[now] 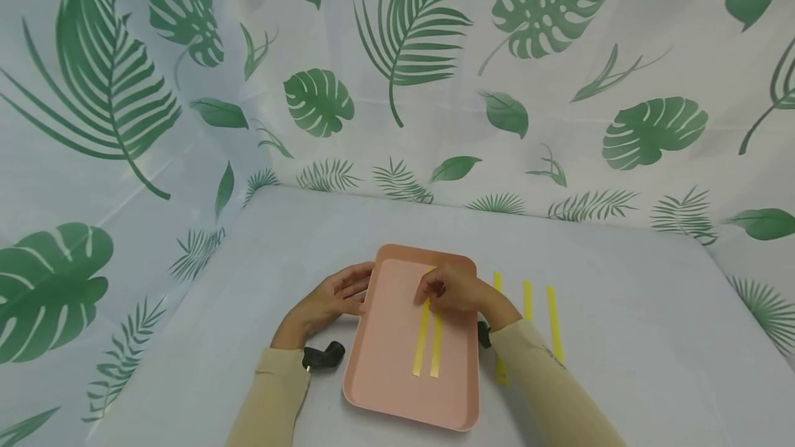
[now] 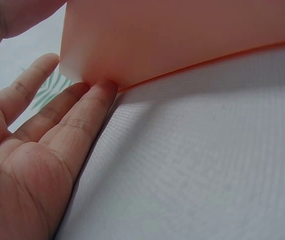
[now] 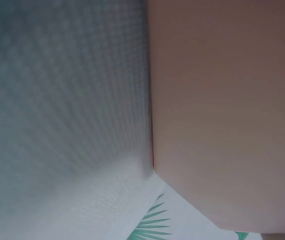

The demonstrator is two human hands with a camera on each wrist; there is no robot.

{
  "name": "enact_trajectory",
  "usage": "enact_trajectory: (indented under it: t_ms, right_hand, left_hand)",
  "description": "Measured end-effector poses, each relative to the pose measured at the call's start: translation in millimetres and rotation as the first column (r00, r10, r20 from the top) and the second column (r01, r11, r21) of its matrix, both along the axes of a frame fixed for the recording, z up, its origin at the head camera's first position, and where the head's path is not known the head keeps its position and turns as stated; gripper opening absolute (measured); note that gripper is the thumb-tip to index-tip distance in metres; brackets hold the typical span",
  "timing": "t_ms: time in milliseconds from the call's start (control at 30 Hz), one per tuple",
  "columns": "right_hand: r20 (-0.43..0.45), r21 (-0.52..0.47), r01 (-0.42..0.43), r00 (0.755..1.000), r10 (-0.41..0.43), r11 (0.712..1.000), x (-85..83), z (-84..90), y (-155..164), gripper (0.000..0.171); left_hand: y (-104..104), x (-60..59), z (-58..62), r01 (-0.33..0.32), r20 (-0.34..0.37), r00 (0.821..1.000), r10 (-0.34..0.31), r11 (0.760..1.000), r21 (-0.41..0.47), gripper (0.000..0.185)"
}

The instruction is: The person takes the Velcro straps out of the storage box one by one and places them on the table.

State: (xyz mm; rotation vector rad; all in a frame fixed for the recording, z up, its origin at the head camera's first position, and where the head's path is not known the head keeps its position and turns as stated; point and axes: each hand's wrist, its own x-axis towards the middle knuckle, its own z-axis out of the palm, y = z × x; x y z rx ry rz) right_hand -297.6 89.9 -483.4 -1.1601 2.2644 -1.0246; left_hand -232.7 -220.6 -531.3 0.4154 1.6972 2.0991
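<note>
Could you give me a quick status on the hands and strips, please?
Left hand open, fingers against tray edge. Right hand pinching strips in tray. Three more strips on table. Nothing in the way.

Your left hand [image 1: 332,299] lay against the pink tray's [image 1: 397,392] left edge, blocking that side. Your right hand [image 1: 450,288] covered the far ends of 2 yellow strips [image 1: 427,347] in the tray. 3 more strips [image 1: 553,326] occupied the cloth to the right. The leaf-print curtain [image 1: 397,74] closed off the back and sides.

Pink tray [image 1: 397,378], yellow strips [image 1: 428,343], green-leaf white backdrop [image 1: 435,88].
</note>
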Motion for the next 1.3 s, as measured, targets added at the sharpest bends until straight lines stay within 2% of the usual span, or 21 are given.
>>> enact_trajectory:
  t_ms: [500, 667, 833, 967, 1200, 1300]
  right_hand:
    - [-0.072, -0.038, 0.007, 0.997, -0.01, 0.999, 4.4, 0.2, 6, 0.023]
    - [-0.105, -0.092, 0.044, 0.993, -0.054, 0.995, 7.2, 4.3, 10, 0.025]
    - [-0.022, -0.157, 0.128, 0.991, -0.133, 0.979, 9.7, 11.5, 12, 0.023]
    - [0.047, -0.206, 0.169, 0.986, -0.163, 0.964, 11.5, 16.1, 13, 0.018]
    - [0.034, -0.241, 0.216, 0.976, -0.215, 0.946, 16.4, 26.8, 13, 0.008]
    - [0.008, -0.248, 0.229, 0.972, -0.235, 0.941, 18.3, 31.7, 14, 0.009]
  left_hand:
    - [5, -1.3, -3.3, 0.028, -0.006, 1.0, -0.028, 0.999, 0.025, 0.093]
    - [5, -0.4, -2.3, 0.032, -0.01, 0.999, -0.032, 0.999, 0.022, 0.092]
    - [4, -0.4, -1.8, 0.025, -0.01, 1.0, -0.025, 1.0, 0.019, 0.092]
    - [4, 0.1, -1.1, 0.021, -0.004, 1.0, -0.021, 1.0, 0.015, 0.091]
    - [2, 2.8, 2.3, 0.008, 0.003, 1.0, -0.008, 1.0, -0.005, 0.091]
    - [1, 2.9, 3.1, -0.003, 0.007, 1.0, 0.003, 1.0, -0.016, 0.091]
